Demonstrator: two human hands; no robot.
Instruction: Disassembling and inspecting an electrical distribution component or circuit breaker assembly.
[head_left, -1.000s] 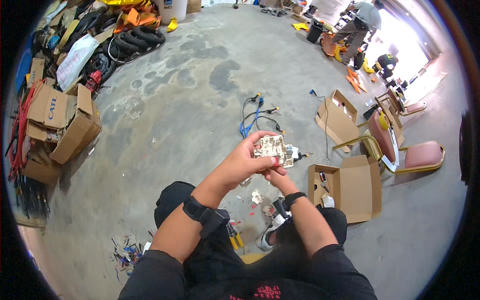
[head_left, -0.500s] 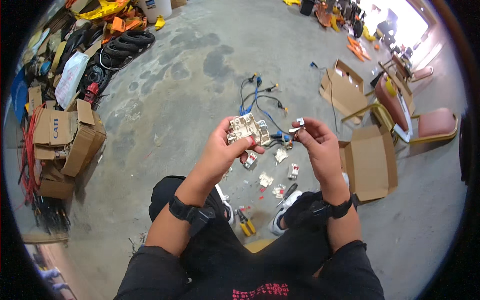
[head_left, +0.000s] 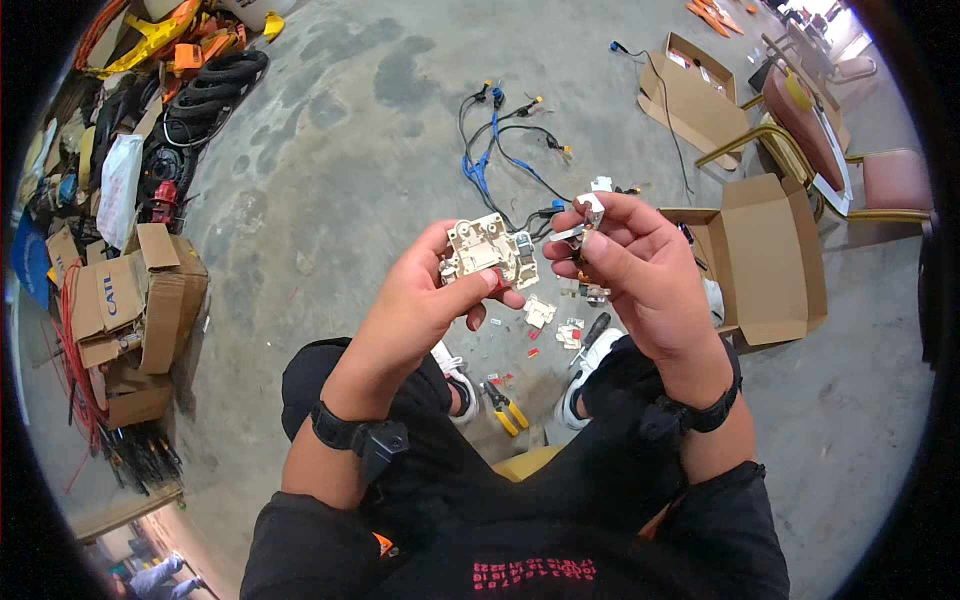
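Observation:
My left hand is closed around an opened cream plastic housing, likely half of a circuit breaker, with its moulded inside facing up. The thumb presses on its lower edge beside a small red piece. Level with it, my right hand pinches a small white-and-metal part between thumb and fingers, a short gap from the housing. Its far end is partly hidden by the fingers. Below, on the floor, lie a cream casing piece, more small parts, a screwdriver and yellow-handled pliers.
Beyond my hands, a blue-and-black cable harness lies on the concrete. To the right are an open cardboard box, another carton and chairs. Stacked cartons, black tyres and heaped parts line the left.
My right hand has come nearer to my body and turned, still holding the small part. The left hand keeps the housing at nearly the same place. The view has tilted downward.

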